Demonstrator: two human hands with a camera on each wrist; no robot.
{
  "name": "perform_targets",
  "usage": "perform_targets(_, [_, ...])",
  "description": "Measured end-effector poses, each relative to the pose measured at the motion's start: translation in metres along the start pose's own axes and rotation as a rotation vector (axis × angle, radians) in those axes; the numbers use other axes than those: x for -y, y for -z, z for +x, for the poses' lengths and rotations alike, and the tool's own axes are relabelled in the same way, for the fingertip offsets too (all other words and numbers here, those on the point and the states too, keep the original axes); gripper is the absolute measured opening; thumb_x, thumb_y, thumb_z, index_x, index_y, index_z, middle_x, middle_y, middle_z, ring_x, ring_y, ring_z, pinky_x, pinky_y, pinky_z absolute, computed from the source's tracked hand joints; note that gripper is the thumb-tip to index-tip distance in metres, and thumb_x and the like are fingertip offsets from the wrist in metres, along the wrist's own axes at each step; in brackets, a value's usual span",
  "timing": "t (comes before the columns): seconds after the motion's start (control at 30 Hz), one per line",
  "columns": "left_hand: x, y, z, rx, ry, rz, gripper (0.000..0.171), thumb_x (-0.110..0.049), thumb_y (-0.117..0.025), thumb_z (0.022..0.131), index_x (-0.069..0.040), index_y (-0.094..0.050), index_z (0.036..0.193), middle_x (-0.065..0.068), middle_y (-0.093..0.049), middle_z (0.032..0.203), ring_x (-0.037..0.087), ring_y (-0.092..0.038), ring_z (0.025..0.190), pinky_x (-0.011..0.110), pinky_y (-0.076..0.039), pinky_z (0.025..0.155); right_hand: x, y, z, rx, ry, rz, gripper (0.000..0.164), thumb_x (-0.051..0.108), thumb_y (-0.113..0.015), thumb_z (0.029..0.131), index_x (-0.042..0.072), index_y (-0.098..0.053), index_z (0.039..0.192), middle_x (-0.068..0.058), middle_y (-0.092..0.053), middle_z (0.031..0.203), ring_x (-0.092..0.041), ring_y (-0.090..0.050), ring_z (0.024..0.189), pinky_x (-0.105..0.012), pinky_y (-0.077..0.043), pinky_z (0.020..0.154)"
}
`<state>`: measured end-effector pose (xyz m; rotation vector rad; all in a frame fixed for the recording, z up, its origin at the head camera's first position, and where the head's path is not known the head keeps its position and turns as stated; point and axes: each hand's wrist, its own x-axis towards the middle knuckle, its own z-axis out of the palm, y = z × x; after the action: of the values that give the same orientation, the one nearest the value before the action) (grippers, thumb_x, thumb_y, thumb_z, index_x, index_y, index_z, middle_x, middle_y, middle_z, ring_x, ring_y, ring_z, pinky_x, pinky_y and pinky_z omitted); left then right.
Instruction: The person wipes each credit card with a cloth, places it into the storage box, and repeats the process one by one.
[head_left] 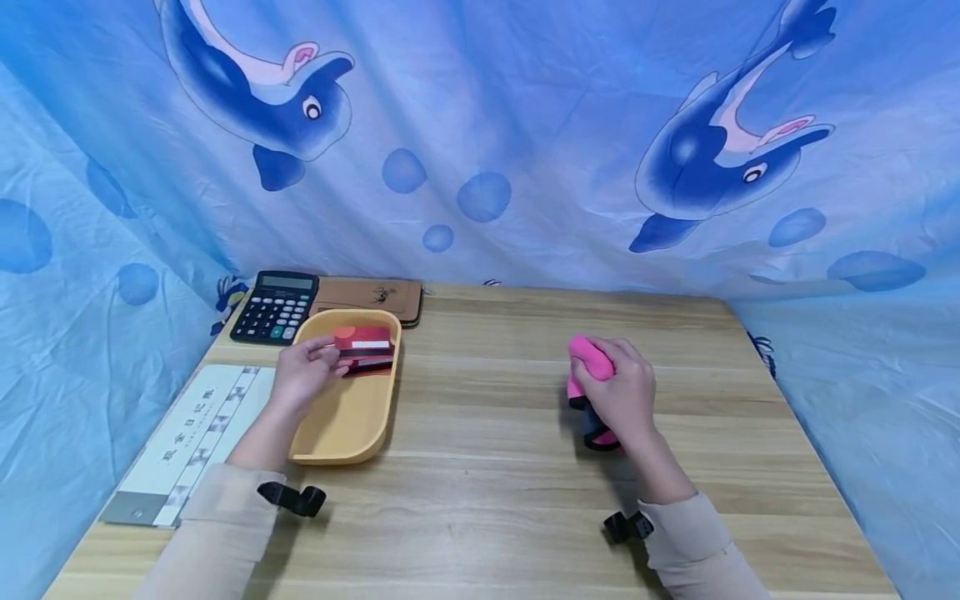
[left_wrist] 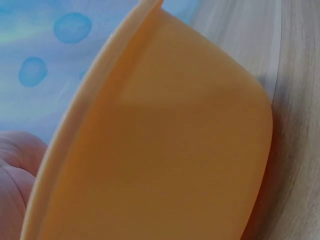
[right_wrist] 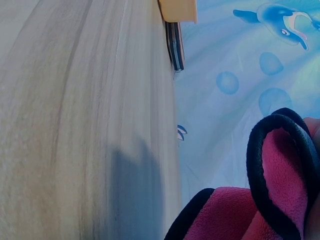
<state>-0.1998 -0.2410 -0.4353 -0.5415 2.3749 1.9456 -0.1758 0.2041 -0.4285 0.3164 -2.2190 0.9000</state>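
My left hand (head_left: 306,372) reaches over the yellow tray (head_left: 345,429) and pinches a red card (head_left: 363,335) by its left side. A second red card with a dark stripe (head_left: 371,364) shows just below it, partly covered. In the left wrist view the tray's outer wall (left_wrist: 165,130) hides most of that hand; only part of the palm (left_wrist: 17,170) is visible. On the right, my right hand (head_left: 624,390) grips a bunched pink cloth with black edging (head_left: 588,358). Folds of this cloth hang below the hand, seen close up in the right wrist view.
A black calculator (head_left: 276,308) and a brown zipped case (head_left: 375,298) lie behind the tray. Left of it is a pale account book (head_left: 202,433), partly under the left forearm. The wooden table (head_left: 480,500) ends against a blue dolphin-print curtain (head_left: 555,108).
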Motion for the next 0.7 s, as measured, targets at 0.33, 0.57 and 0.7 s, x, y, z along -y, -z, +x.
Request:
perform_targets(0.33, [0.004,0.001,0.013,0.1,0.028,0.113,0.048,0.0,-0.05,0.104,0.004,-0.041,0.151,0.028,-0.052,0.142,0.022,-0.064,0.113,0.029,-0.058,0.095,-0.002,0.0,0.0,-0.002,0.006,-0.018,0.032,0.011,-0.086,0.076,0.002,-0.078,0.106,-0.015,-0.073,0.096,-0.03,-0.068,0.075,-0.039,-0.052,0.056])
perform_targets(0.57, [0.003,0.003,0.01,0.136,-0.063,0.327,0.052,-0.014,-0.054,0.105,0.006,-0.039,0.151,0.028,-0.043,0.152,0.041,-0.042,0.141,0.05,-0.043,0.114,-0.002,0.002,0.0,0.007,0.009,-0.013,0.033,0.012,-0.086,0.077,0.001,-0.078,0.106,-0.016,-0.073,0.097,-0.031,-0.068,0.076,-0.04,-0.053,0.056])
perform_targets(0.7, [-0.002,0.0,0.004,0.133,-0.122,0.396,0.053,-0.021,-0.055,0.105,0.006,-0.042,0.149,0.028,-0.046,0.149,0.042,-0.044,0.139,0.052,-0.043,0.114,-0.005,0.004,0.0,0.022,0.012,-0.017,0.034,0.013,-0.086,0.076,0.001,-0.077,0.107,-0.017,-0.073,0.096,-0.032,-0.068,0.077,-0.041,-0.054,0.058])
